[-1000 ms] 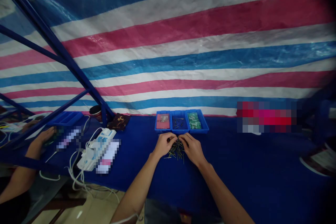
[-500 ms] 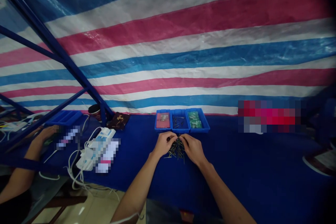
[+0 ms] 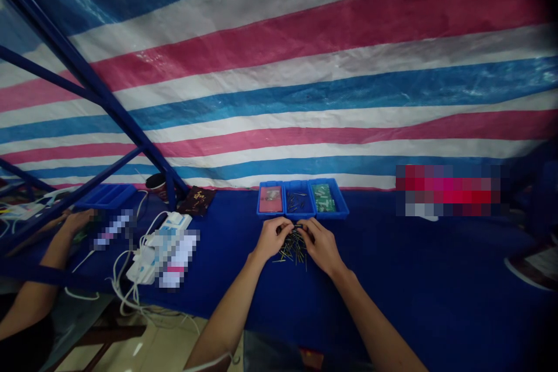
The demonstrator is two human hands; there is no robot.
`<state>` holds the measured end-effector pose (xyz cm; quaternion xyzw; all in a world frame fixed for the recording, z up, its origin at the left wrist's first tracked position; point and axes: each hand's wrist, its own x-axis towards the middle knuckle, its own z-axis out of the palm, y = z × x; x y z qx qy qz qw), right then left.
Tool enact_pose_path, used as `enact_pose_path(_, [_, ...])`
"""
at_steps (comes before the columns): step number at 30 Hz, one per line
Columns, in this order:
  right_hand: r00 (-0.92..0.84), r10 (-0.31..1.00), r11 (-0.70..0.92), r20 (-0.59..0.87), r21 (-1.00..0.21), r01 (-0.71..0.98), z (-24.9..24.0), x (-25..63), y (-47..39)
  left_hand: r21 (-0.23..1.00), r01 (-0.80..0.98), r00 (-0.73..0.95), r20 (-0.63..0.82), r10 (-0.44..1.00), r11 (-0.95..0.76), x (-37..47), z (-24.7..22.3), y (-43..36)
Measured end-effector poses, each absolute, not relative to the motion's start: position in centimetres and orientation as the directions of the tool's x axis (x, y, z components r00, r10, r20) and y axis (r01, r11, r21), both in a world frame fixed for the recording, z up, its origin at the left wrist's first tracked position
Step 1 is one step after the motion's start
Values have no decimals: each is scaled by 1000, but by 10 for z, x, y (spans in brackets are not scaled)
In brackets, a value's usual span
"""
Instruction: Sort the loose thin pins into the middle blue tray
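My left hand (image 3: 272,238) and my right hand (image 3: 322,245) face each other, with fingertips pinched closed around a thin dark rod (image 3: 298,226) lying roughly level between them. What the rod is exactly is too small to tell. Just under the fingers spreads a loose pile of thin greenish-yellow sticks (image 3: 293,251) on the blue table cover (image 3: 392,279). Behind the hands stand three blue bins (image 3: 337,214). The left one holds a pink-red piece (image 3: 271,200), the middle one small dark slender parts (image 3: 296,201), and the right one green-and-white pieces (image 3: 323,197).
To the left lie a white power strip (image 3: 163,244) with tangled cables, a dark packet (image 3: 198,200) and a cup (image 3: 157,183). Blue frame bars (image 3: 117,116) cross there. Another person's arm (image 3: 56,253) works beyond, near a blue tray (image 3: 107,196). Striped sheeting (image 3: 279,93) hangs behind.
The right fingers have shifted slightly up and over, and the dark rod now shows between both hands. My left hand stays almost where it was.
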<state>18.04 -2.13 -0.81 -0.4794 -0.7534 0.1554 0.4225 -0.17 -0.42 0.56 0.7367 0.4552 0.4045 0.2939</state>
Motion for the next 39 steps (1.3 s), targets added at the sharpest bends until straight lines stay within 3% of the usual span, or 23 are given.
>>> enact_pose_path(26, [-174, 858, 494, 483, -683, 538, -6, 180, -21, 796, 440, 270, 323, 907, -415, -1, 7, -5])
enact_pose_path(39, [-161, 866, 467, 474, -649, 600, -8, 182, -20, 793, 446, 266, 325, 908, -415, -1, 5, -5])
